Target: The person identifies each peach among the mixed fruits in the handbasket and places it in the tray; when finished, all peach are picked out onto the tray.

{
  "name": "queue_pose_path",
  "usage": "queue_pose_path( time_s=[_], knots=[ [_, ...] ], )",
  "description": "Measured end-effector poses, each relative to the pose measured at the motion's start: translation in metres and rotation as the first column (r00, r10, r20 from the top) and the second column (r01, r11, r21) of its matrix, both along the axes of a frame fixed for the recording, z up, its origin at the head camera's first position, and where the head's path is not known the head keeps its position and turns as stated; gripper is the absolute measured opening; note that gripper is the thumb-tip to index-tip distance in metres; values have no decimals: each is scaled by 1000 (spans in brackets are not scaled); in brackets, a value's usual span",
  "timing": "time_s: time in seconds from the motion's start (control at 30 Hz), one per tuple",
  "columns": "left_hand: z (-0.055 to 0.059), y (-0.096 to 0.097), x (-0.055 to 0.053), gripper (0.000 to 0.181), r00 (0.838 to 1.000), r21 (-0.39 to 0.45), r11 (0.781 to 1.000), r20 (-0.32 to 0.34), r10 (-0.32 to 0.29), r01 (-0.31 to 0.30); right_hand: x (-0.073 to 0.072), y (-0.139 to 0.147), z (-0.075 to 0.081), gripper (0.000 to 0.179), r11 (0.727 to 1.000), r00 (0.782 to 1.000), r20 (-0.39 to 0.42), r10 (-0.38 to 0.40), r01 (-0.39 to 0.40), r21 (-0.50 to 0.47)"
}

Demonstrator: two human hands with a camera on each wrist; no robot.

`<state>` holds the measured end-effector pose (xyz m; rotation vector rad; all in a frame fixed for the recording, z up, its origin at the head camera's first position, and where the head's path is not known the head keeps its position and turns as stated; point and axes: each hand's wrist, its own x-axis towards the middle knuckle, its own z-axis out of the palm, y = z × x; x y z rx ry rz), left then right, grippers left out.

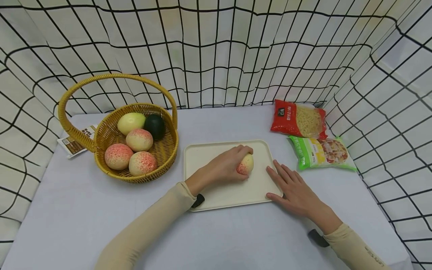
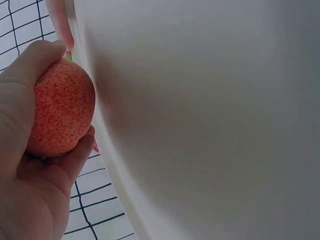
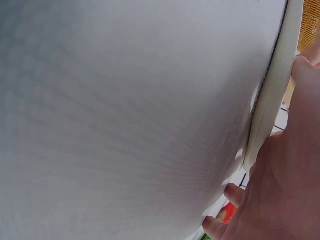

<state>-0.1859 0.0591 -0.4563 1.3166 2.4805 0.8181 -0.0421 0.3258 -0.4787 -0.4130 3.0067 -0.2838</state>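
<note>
Over the cream tray, my left hand grips a peach, pale yellow with red speckles. In the left wrist view the thumb and fingers curl round the peach, close to the tray's surface. My right hand lies with fingers spread at the tray's right edge, thumb and fingertips touching its rim. The right wrist view shows that hand against the tray's rim, holding no separate object.
A wicker basket with a tall handle holds several fruits, among them a dark green one. A flat packet lies partly behind it. At right lie a red pasta bag and a green-white bag. Black netting surrounds the table.
</note>
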Motion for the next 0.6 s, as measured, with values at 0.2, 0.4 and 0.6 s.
queue_pose_path(
  time_s=[0.2, 0.4, 0.6],
  knots=[
    [-2, 1, 0, 75, 1000, 0, 1000, -4, -5, 5, 0, -1, 0, 87, 1000, 1000, 6, -2, 2, 4],
    [-2, 1, 0, 77, 1000, 4, 1000, -1, 1, -1, 0, 0, 0, 87, 1000, 1000, 1, 0, 0, 5],
    [-1, 2, 0, 78, 1000, 5, 1000, -11, 2, -2, 0, 0, -1, 87, 1000, 1000, -6, 0, 0, 5]
  ],
)
